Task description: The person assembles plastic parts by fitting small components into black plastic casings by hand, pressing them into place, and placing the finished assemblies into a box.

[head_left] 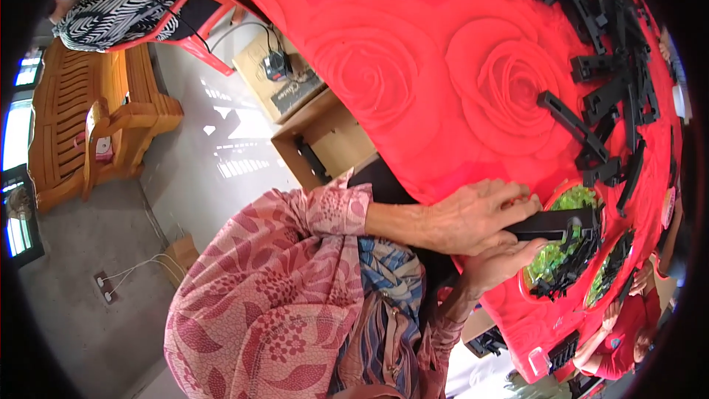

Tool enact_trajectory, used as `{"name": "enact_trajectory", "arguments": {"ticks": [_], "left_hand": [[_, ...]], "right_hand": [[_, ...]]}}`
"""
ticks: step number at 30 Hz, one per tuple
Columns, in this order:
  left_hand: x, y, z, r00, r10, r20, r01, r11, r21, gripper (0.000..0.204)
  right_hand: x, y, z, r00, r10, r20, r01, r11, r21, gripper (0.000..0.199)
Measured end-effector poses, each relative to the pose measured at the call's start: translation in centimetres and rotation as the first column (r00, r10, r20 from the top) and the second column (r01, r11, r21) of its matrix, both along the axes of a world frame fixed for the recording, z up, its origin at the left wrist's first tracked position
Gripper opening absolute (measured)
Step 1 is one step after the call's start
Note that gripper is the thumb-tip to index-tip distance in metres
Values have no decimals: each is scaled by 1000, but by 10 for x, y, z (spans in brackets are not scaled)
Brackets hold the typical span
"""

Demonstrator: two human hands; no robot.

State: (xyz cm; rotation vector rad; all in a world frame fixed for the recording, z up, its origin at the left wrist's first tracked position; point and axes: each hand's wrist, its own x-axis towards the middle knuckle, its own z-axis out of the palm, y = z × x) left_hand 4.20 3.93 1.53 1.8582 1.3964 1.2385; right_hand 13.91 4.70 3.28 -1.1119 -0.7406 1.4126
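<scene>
Both my hands are together at the table's near edge, on one long black plastic part point(550, 223). My left hand point(480, 214) closes on its near end from above. Just below it, my right hand point(504, 262) closes on the same end, with fingertips along the part's lower side. The far end of the part sticks out over a red-rimmed tray point(533, 297). Bright green pieces point(572, 199) and small black pieces point(567, 275) fill that tray. My fingers partly hide the held end.
Long black plastic parts point(628, 81) are heaped along the table's far right on a red rose-patterned cloth point(369, 66). A second tray point(611, 270) of green and black pieces stands beside the first. A person in red point(636, 332) works at the lower right. A cardboard box point(336, 140) is left of the table.
</scene>
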Motion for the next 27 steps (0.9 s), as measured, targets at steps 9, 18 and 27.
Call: {"name": "enact_trajectory", "arguments": {"ticks": [9, 18, 27], "left_hand": [[11, -2, -4, 1000, -23, -16, 21, 996, -87, 86], [3, 7, 8, 976, -212, 55, 219, 945, -243, 92], [6, 10, 11, 972, -228, 66, 237, 934, -266, 89]], "right_hand": [[24, 1, -10, 981, 191, -7, -191, 981, 46, 68], [27, 3, -9, 983, 176, 60, -174, 984, -40, 67], [34, 9, -23, 938, 150, 313, -205, 967, 150, 77]]}}
